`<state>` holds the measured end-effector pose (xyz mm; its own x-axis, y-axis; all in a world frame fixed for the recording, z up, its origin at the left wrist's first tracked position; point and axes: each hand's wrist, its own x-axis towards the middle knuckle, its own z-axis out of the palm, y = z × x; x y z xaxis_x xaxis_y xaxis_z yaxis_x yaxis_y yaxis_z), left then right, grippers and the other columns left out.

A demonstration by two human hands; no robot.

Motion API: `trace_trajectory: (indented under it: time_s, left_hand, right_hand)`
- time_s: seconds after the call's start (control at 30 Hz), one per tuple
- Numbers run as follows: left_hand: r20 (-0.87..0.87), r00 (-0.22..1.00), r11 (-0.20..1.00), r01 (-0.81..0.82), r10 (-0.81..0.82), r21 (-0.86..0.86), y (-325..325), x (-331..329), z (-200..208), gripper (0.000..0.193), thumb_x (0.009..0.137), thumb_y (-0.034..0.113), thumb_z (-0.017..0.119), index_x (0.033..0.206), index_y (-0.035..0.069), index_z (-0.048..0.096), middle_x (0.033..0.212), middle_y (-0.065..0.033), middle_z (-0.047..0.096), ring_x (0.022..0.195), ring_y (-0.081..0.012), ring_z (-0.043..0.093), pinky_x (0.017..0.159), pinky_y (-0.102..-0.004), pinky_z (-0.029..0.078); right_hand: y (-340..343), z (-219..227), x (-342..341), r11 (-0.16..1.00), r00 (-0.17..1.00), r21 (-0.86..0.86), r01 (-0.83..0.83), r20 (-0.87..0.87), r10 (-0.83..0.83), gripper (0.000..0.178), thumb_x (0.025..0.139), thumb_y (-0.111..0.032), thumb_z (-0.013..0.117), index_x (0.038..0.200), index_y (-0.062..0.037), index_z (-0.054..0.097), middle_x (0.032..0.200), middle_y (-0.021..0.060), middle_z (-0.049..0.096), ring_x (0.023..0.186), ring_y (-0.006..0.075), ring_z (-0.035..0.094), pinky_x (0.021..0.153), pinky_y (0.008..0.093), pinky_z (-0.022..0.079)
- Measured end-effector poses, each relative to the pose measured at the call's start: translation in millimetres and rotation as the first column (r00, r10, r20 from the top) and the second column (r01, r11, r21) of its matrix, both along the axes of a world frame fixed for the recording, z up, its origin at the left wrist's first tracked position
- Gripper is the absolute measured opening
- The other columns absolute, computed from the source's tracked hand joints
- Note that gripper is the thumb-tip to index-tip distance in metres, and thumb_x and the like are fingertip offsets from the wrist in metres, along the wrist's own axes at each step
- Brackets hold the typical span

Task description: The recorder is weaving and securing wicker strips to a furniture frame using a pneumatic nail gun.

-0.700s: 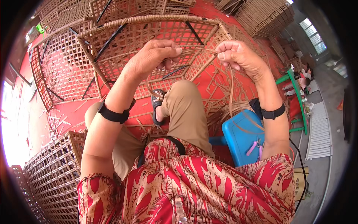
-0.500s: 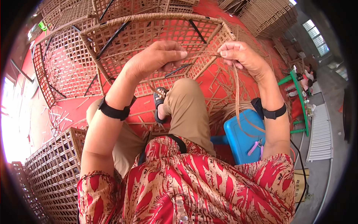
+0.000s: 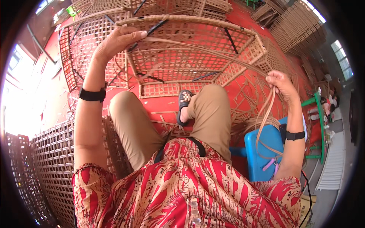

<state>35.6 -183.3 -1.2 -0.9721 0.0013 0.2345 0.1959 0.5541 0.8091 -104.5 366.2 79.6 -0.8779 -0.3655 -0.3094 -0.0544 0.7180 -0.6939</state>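
Thin tan weaving strips stretch between my two hands, high above my lap. My left hand, at the upper left, pinches one end between thumb and fingers. At the right, my right hand is closed on the same strips, and their loose lengths hang in a loop below it. Beyond my knees stands a large woven frame with open lattice and dark crosspieces; the strips pass in front of it. The hanging loop reaches down to a blue stool, where pink-purple handles of a tool lie.
A bundle of strips lies behind the stool. Strip scraps litter the red floor. Woven lattice stands close by my left side. Stacked panels rise at the back right, and a green metal frame stands at the right.
My hands have spread apart: the left went up and left, the right outward and lower. The strips between them now run much longer. The view has shifted slightly.
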Motion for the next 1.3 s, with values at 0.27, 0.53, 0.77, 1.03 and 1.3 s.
trace_trajectory:
  time_s: [0.27,0.53,0.77,1.03,1.3]
  left_hand:
    - [-0.088,0.987,0.982,0.119,-0.133,-0.149,102,30,52,0.032,0.095,0.030,0.066,0.081,0.001,0.066,0.062,-0.0011,0.048,0.060,-0.0081,0.042,0.055,-0.0291,0.037]
    - [-0.202,0.975,0.980,0.049,-0.088,-0.191,94,31,60,0.035,0.096,0.034,0.063,0.095,0.000,0.060,0.071,-0.0054,0.057,0.063,-0.0107,0.051,0.059,-0.0295,0.043]
    - [-0.041,0.997,0.966,-0.068,0.060,-0.251,-4,52,49,0.036,0.095,0.035,0.065,0.083,0.001,0.070,0.064,0.0001,0.052,0.062,-0.0093,0.044,0.056,-0.0296,0.039]
    - [-0.224,0.962,0.885,0.035,-0.156,-0.465,103,50,34,0.028,0.088,0.032,0.071,0.089,0.004,0.067,0.073,-0.0160,0.066,0.067,-0.0329,0.064,0.062,-0.0421,0.051]
    - [-0.320,0.928,0.892,0.029,-0.192,-0.451,116,63,61,0.030,0.091,0.033,0.067,0.090,0.004,0.061,0.076,-0.0176,0.067,0.071,-0.0397,0.065,0.062,-0.0462,0.049]
  right_hand:
    - [-145,-18,50,0.844,0.829,-0.274,-0.462,-0.471,0.301,0.068,0.082,-0.024,0.076,0.140,-0.0017,0.049,0.110,0.0150,0.068,0.107,0.0266,0.065,0.090,0.0360,0.052]
    - [-218,-24,85,0.756,0.874,-0.468,-0.458,-0.083,0.479,0.036,0.088,-0.023,0.073,0.115,-0.0012,0.066,0.090,-0.0009,0.065,0.075,0.0061,0.058,0.067,0.0228,0.047]
    - [-134,-46,28,0.875,0.955,-0.384,-0.296,-0.150,0.257,0.020,0.089,-0.023,0.073,0.097,-0.0048,0.071,0.080,-0.0047,0.064,0.068,0.0016,0.052,0.060,0.0221,0.042]
    - [-191,-81,87,0.742,0.811,-0.328,-0.584,-0.275,0.516,0.060,0.087,-0.015,0.075,0.140,-0.0048,0.049,0.116,0.0135,0.065,0.112,0.0200,0.062,0.095,0.0335,0.050]
    - [-198,-61,137,0.779,0.839,-0.392,-0.490,-0.453,0.300,0.024,0.094,-0.021,0.066,0.106,-0.0003,0.068,0.079,0.0059,0.066,0.073,0.0093,0.059,0.066,0.0283,0.048]
